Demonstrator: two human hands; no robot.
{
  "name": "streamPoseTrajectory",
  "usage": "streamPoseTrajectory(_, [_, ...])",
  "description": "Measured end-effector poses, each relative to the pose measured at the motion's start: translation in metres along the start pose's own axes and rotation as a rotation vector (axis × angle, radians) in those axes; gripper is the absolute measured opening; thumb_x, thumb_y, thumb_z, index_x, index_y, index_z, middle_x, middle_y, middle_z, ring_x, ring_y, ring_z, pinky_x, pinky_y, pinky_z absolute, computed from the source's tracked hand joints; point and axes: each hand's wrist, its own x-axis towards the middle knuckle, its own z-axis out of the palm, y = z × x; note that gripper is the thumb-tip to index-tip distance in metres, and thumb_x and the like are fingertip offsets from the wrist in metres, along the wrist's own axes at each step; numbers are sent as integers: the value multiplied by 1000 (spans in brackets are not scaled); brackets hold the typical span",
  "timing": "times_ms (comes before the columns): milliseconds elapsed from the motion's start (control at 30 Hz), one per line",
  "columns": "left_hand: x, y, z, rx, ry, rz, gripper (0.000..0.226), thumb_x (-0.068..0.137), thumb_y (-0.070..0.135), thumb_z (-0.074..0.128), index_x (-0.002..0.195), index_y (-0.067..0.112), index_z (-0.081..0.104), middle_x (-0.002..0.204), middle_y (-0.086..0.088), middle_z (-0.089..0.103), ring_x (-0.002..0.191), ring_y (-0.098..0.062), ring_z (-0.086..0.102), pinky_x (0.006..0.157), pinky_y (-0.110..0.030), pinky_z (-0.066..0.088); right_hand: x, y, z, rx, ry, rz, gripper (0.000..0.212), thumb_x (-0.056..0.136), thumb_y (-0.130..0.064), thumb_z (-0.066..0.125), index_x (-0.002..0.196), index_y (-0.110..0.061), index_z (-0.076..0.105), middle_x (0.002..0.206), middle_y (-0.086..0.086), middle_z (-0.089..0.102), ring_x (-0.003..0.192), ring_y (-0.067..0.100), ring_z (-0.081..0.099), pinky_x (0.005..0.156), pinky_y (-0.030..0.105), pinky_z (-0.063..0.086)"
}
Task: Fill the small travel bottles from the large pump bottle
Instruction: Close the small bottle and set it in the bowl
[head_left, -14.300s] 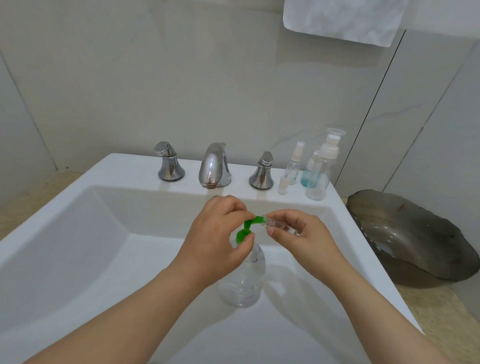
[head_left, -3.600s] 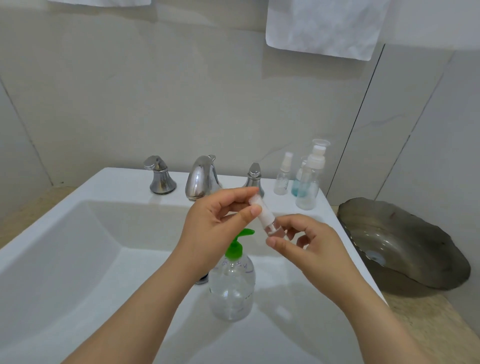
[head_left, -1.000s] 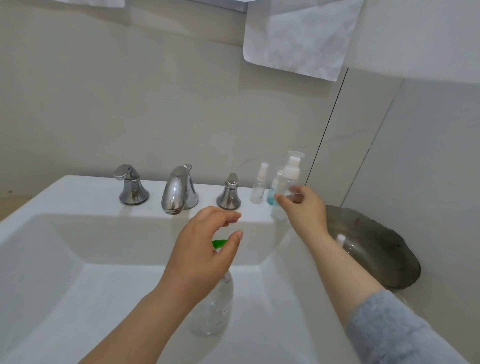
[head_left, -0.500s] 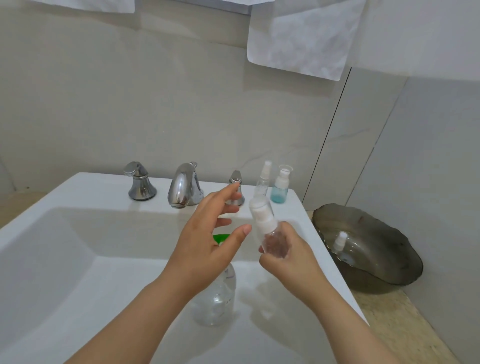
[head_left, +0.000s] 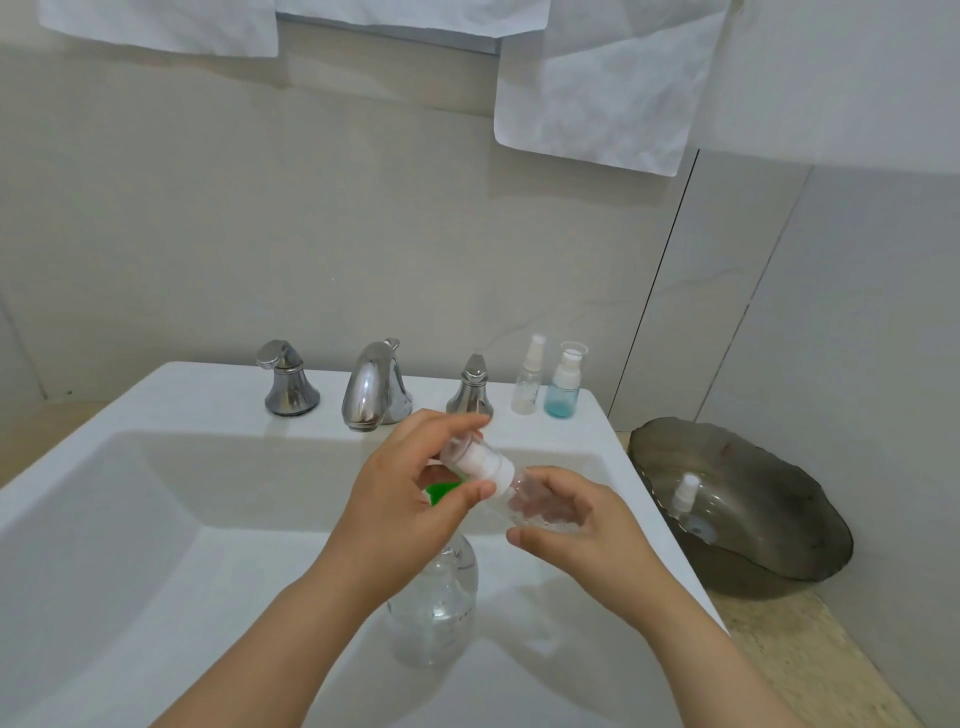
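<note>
Just below the hands, a large clear pump bottle with green head (head_left: 434, 613) is stood in the white ceramic sink (head_left: 156, 519). A small clear travel bottle (head_left: 540, 508) is gripped by the right hand (head_left: 576, 530), its white cap (head_left: 485, 463) pinched by the left hand (head_left: 405, 504); it could be dropped if the twist slips. Behind, a blue-tinted bottle (head_left: 563, 397) is kept on the ledge.

Chrome faucet (head_left: 371, 387) on white sink (head_left: 156, 405), towels (head_left: 608, 88) hang above.
</note>
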Motion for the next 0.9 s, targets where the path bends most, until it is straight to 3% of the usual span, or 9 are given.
streamPoseTrajectory(200, [0, 5, -2, -24, 7, -63, 46, 76, -2, 84, 98, 35, 68, 99, 6, 62, 89, -3, 65, 76, -10, 52, 0, 1, -1, -29, 0, -3, 39, 76, -16, 82, 105, -37, 67, 96, -13, 72, 94, -1, 63, 83, 6, 44])
streamPoseTrajectory(333, [1, 6, -5, 13, -21, -75, 37, 73, 6, 88, 93, 31, 69, 92, 6, 63, 81, -2, 66, 71, -18, 57, 0, 1, -3, -33, -21, -4, 39, 76, -17, 82, 108, -33, 68, 96, -12, 72, 93, 1, 63, 83, 9, 46])
streamPoseTrajectory(500, [2, 3, -7, 91, -6, -76, 37, 66, 41, 86, 82, 17, 63, 82, 1, 61, 63, -9, 56, 60, -21, 48, -1, 1, -2, -29, -35, -6, 39, 75, -18, 82, 108, -34, 68, 95, -14, 72, 93, 0, 63, 83, 8, 45])
streamPoseTrajectory(567, [2, 4, -7, 68, -19, -116, 37, 72, 31, 92, 80, 16, 59, 77, -1, 62, 58, -6, 55, 55, -16, 45, -1, 1, -1, -24, -27, -13, 41, 75, -17, 83, 109, -34, 68, 96, -14, 72, 95, 1, 64, 86, 10, 46])
streamPoseTrajectory(633, [1, 7, -7, -3, -45, -157, 33, 74, 20, 90, 88, 21, 60, 82, 5, 66, 67, -5, 63, 61, -15, 50, 0, 1, -1, -4, -28, -10, 41, 74, -17, 83, 109, -32, 69, 98, -12, 73, 97, 4, 65, 90, 16, 48])
streamPoseTrajectory(767, [-1, 9, -7, -33, -113, -106, 65, 74, 3, 88, 117, 40, 58, 109, 17, 70, 94, -12, 71, 78, -19, 57, 0, 1, 0, 28, -53, 3, 40, 74, -15, 83, 109, -30, 69, 100, -8, 73, 97, 8, 66, 92, 26, 51])
streamPoseTrajectory(900, [-1, 7, -6, -6, -106, -92, 51, 74, -3, 86, 101, 36, 67, 99, 14, 70, 83, -13, 70, 76, -19, 57, 0, 2, 0, 22, -66, 7, 40, 75, -16, 83, 110, -30, 69, 99, -8, 73, 96, 7, 66, 91, 24, 50])
